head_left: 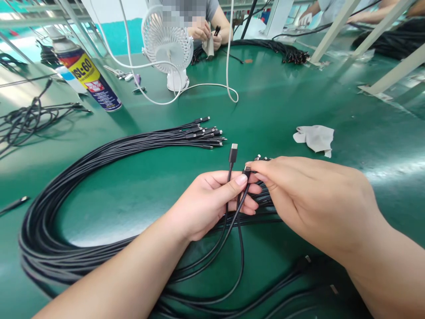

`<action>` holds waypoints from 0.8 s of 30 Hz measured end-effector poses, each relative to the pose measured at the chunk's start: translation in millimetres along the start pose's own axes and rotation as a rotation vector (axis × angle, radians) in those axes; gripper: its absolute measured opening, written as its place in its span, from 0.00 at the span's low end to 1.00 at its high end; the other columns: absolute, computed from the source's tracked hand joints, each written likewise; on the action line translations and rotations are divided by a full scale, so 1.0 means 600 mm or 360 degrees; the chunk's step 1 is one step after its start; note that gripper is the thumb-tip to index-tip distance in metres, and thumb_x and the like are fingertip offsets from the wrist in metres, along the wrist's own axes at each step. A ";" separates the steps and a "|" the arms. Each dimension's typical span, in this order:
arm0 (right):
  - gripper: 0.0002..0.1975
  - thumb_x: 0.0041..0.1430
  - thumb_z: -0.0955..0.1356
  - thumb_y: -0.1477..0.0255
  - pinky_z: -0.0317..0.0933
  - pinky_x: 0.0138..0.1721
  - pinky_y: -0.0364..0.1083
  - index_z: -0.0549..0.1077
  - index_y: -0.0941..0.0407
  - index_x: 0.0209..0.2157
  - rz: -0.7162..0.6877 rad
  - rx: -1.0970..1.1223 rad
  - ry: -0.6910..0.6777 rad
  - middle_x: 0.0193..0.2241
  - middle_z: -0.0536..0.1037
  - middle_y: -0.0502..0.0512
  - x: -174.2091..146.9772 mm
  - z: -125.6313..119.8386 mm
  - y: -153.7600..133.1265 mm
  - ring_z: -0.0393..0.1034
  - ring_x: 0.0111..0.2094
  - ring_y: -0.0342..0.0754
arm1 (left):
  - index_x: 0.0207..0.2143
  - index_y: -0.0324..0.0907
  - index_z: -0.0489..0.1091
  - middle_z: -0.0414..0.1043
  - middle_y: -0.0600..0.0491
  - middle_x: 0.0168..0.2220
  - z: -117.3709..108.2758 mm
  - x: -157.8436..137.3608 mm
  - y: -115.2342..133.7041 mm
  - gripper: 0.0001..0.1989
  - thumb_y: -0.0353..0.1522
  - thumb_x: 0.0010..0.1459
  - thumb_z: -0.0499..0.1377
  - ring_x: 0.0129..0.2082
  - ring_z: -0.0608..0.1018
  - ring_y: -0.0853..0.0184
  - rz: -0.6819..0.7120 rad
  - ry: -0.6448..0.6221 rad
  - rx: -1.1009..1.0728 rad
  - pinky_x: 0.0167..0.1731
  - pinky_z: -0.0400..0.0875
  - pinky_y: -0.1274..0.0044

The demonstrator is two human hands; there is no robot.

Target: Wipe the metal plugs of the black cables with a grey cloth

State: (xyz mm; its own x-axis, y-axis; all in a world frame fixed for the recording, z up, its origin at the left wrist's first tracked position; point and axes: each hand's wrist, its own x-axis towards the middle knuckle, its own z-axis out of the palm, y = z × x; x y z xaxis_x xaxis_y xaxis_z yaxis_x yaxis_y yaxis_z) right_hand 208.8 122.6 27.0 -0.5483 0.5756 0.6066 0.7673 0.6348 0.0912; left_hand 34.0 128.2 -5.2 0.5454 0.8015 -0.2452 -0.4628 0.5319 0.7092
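Note:
My left hand (212, 195) pinches black USB cables between thumb and fingers. One metal-tipped USB plug (233, 153) stands upright above the thumb. A second, smaller plug (246, 171) sits at the left thumb tip, where the closed fingertips of my right hand (318, 204) grip its end. Right-hand fingers partly cover this plug. Below the hands, the held cables hang in loops. A thick bundle of black cables (96, 157) curves around on the green table, with its plugs fanned out beyond my left hand. More cable ends lie behind my right hand, partly hidden.
A spray can (88, 75) and a white fan (168, 42) with a looping white cord stand farther back. A crumpled pale cloth (315, 138) lies right. Tangled cables (36, 117) lie left, loose ones (262, 303) in front. Across the table, a co-worker's hands (209, 37) hold cloth and cables.

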 end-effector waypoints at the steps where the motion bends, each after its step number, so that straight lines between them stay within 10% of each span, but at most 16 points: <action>1: 0.12 0.62 0.63 0.82 0.63 0.27 0.46 0.79 0.61 0.37 0.0012 -0.0003 0.0019 0.28 0.83 0.55 -0.001 0.001 0.000 0.77 0.28 0.48 | 0.36 0.34 0.79 0.79 0.47 0.35 0.000 0.000 0.000 0.10 0.34 0.57 0.66 0.25 0.77 0.75 0.0002 0.0000 0.0010 0.30 0.74 0.82; 24: 0.13 0.63 0.63 0.80 0.66 0.30 0.46 0.80 0.59 0.37 0.0060 0.0055 -0.0048 0.31 0.84 0.55 -0.002 0.001 0.002 0.79 0.30 0.50 | 0.31 0.35 0.79 0.77 0.49 0.32 0.006 0.000 0.004 0.11 0.35 0.52 0.70 0.23 0.73 0.76 -0.0010 0.0130 0.0094 0.25 0.67 0.82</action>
State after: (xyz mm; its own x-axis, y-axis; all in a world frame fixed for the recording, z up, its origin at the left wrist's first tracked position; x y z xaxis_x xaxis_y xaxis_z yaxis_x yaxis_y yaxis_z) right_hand 210.3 122.7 26.0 -0.5294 0.6144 0.5850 0.7759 0.6295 0.0410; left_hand 35.5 128.7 -1.2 0.4884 0.8190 -0.3013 -0.4163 0.5221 0.7444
